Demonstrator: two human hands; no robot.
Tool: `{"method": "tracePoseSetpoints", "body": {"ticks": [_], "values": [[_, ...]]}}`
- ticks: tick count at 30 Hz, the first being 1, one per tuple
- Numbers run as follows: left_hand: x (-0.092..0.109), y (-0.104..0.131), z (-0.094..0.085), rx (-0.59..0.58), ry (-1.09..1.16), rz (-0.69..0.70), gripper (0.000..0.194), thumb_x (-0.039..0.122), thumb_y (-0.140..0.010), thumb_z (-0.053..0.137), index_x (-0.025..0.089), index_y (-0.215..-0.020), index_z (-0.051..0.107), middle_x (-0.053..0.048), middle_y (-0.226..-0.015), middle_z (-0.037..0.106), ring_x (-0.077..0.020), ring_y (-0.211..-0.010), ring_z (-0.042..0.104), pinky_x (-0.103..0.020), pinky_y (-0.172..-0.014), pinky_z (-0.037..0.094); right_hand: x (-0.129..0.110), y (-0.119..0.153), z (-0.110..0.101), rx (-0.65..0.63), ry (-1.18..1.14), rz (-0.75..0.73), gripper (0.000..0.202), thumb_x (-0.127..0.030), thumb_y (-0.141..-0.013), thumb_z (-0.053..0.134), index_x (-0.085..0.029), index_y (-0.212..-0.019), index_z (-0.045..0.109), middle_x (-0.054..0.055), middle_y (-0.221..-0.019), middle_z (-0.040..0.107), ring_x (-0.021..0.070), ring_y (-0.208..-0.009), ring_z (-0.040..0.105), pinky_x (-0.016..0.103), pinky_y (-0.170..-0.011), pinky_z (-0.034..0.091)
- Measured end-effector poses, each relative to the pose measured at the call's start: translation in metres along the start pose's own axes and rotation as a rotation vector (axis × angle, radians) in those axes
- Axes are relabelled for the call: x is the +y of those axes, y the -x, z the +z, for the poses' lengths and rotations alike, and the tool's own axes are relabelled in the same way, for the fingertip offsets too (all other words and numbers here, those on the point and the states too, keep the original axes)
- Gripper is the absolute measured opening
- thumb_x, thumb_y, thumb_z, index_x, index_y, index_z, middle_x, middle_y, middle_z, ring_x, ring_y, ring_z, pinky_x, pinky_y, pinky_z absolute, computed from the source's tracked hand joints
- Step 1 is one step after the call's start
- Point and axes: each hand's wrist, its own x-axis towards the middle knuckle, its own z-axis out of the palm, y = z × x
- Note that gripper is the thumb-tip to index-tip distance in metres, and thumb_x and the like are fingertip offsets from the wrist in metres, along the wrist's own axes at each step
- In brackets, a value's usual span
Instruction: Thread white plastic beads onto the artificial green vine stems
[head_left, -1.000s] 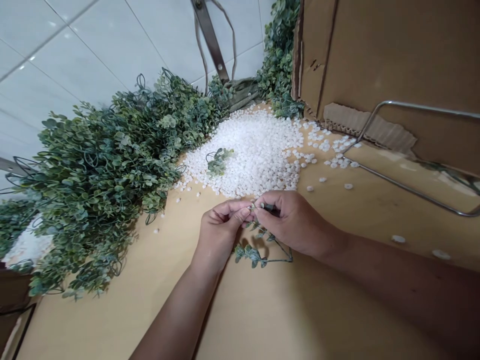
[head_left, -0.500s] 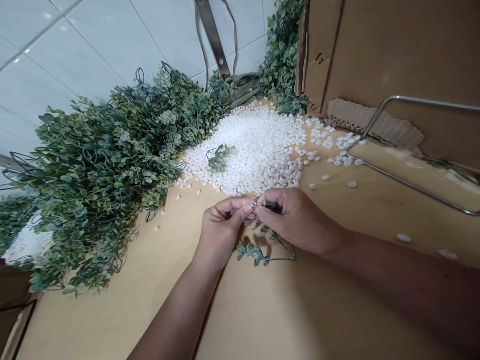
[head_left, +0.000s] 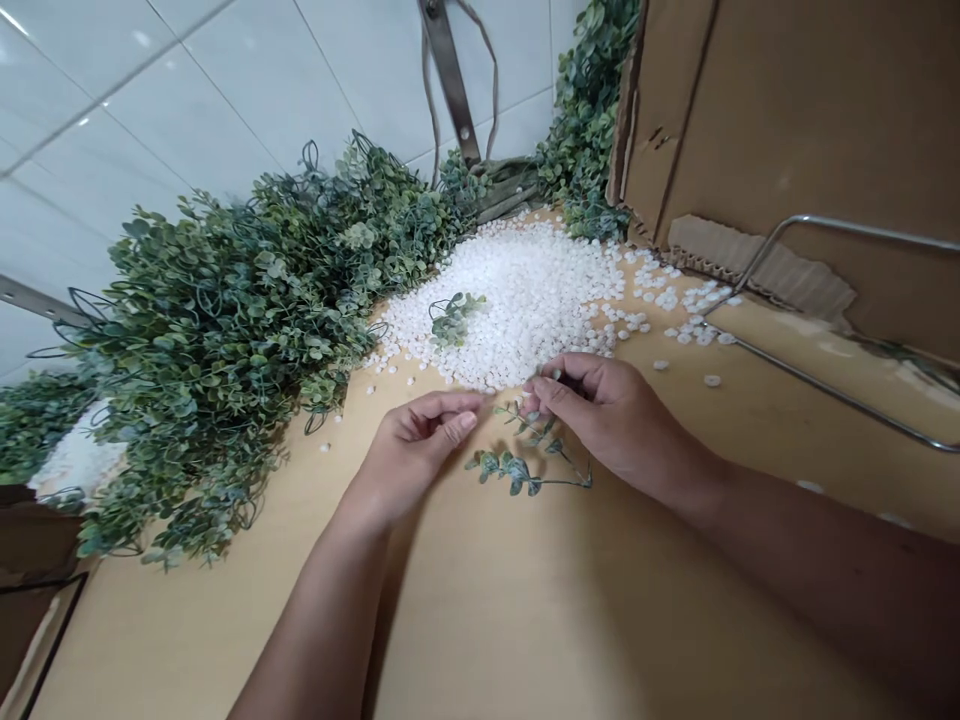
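Observation:
My right hand point(head_left: 592, 400) pinches the end of a thin green leafy sprig point(head_left: 510, 472), which hangs below the fingers and bends back to the left. My left hand point(head_left: 424, 440) is just left of it, thumb and fingers pressed together; anything between them is too small to make out. Behind both hands lies a heap of small white plastic pieces point(head_left: 525, 290). A small loose green sprig point(head_left: 454, 320) rests on top of the heap.
A large pile of green artificial foliage point(head_left: 225, 340) is at the left on the table point(head_left: 495, 620). At the right stand a cardboard box point(head_left: 810, 130) and a bent metal wire frame point(head_left: 840, 385). More foliage point(head_left: 592, 110) stands at the back, by the tiled wall point(head_left: 247, 80).
My left hand has moved left, away from the sprig and my right hand. My right hand has shifted slightly up and right, still holding the sprig. The camera view has shifted a little.

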Motion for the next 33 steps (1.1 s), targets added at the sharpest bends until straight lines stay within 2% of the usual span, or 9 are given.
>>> {"method": "tracePoseSetpoints", "body": {"ticks": [4, 6, 11, 16, 21, 26, 29, 31, 33], "values": [[0.003, 0.007, -0.012, -0.281, -0.093, -0.015, 0.027, 0.034, -0.065, 0.070, 0.017, -0.087, 0.072, -0.008, -0.086, 0.071, -0.0171, -0.078, 0.062, -0.028, -0.073, 0.047, -0.005, 0.002, -0.001, 0.061, -0.005, -0.105, 0.013, -0.024, -0.080, 0.051, -0.015, -0.072, 0.057, 0.001, -0.063, 0.057, 0.0130, -0.065, 0.055, 0.023, -0.059, 0.042], [0.003, 0.008, -0.012, -0.359, -0.098, -0.029, 0.034, 0.037, -0.065, 0.070, 0.016, -0.092, 0.071, -0.010, -0.092, 0.070, -0.0189, -0.083, 0.062, -0.030, -0.078, 0.046, -0.007, 0.003, -0.002, 0.092, -0.019, -0.139, 0.012, -0.024, -0.080, 0.051, -0.016, -0.073, 0.056, 0.000, -0.060, 0.054, 0.0135, -0.067, 0.056, 0.023, -0.059, 0.043], [-0.002, 0.006, 0.002, -0.122, 0.081, -0.058, 0.033, 0.039, -0.060, 0.073, 0.017, -0.085, 0.071, -0.004, -0.076, 0.070, -0.0129, -0.069, 0.060, -0.025, -0.070, 0.046, -0.012, 0.008, -0.002, 0.023, -0.010, -0.170, 0.010, -0.023, -0.079, 0.051, -0.016, -0.074, 0.055, 0.000, -0.061, 0.053, 0.0123, -0.063, 0.053, 0.022, -0.055, 0.041], [-0.009, 0.004, 0.021, -0.084, 0.219, -0.029, 0.025, 0.034, -0.058, 0.075, 0.014, -0.073, 0.069, -0.002, -0.064, 0.066, -0.0123, -0.064, 0.059, -0.024, -0.065, 0.045, -0.013, 0.012, 0.001, -0.050, 0.152, -0.327, 0.007, -0.019, -0.079, 0.051, -0.015, -0.075, 0.056, 0.002, -0.068, 0.056, 0.0114, -0.063, 0.052, 0.022, -0.057, 0.041], [-0.013, 0.002, 0.023, -0.025, 0.297, -0.019, 0.026, 0.035, -0.055, 0.077, 0.014, -0.064, 0.065, 0.001, -0.058, 0.063, -0.0100, -0.057, 0.056, -0.022, -0.057, 0.043, -0.018, 0.015, -0.007, -0.170, 0.150, -0.391, 0.006, -0.021, -0.079, 0.055, -0.018, -0.079, 0.060, 0.005, -0.080, 0.062, 0.0161, -0.080, 0.057, 0.027, -0.070, 0.044], [-0.014, 0.002, 0.020, -0.025, 0.252, -0.020, 0.026, 0.037, -0.058, 0.074, 0.016, -0.065, 0.062, 0.003, -0.052, 0.057, -0.0065, -0.044, 0.045, -0.020, -0.045, 0.034, -0.037, 0.017, -0.031, -0.418, -0.160, -0.234, 0.026, -0.046, -0.077, 0.056, -0.023, -0.076, 0.067, 0.005, -0.080, 0.065, 0.0196, -0.086, 0.061, 0.032, -0.076, 0.048], [-0.013, 0.004, 0.021, -0.081, 0.233, 0.012, 0.024, 0.037, -0.062, 0.072, 0.016, -0.065, 0.061, 0.003, -0.054, 0.055, -0.0057, -0.044, 0.042, -0.020, -0.045, 0.032, -0.041, 0.012, -0.035, -0.287, -0.373, -0.081, 0.036, -0.051, -0.076, 0.054, -0.020, -0.060, 0.063, 0.002, -0.061, 0.059, 0.0146, -0.061, 0.060, 0.029, -0.059, 0.050], [-0.012, 0.006, 0.022, -0.126, 0.208, 0.053, 0.022, 0.036, -0.065, 0.070, 0.016, -0.063, 0.061, 0.003, -0.056, 0.054, -0.0060, -0.047, 0.042, -0.020, -0.046, 0.033, -0.035, 0.008, -0.028, -0.164, -0.385, 0.038, 0.024, -0.037, -0.073, 0.062, -0.017, -0.059, 0.059, -0.001, -0.057, 0.055, 0.0105, -0.053, 0.055, 0.026, -0.053, 0.049], [-0.011, 0.008, 0.024, -0.146, 0.160, 0.120, 0.020, 0.034, -0.067, 0.069, 0.015, -0.062, 0.062, 0.000, -0.062, 0.054, -0.0080, -0.053, 0.046, -0.021, -0.050, 0.037, -0.026, 0.006, -0.018, -0.129, -0.290, 0.089, 0.015, -0.029, -0.069, 0.065, -0.015, -0.067, 0.058, -0.001, -0.063, 0.056, 0.0098, -0.057, 0.055, 0.025, -0.057, 0.049]]}}
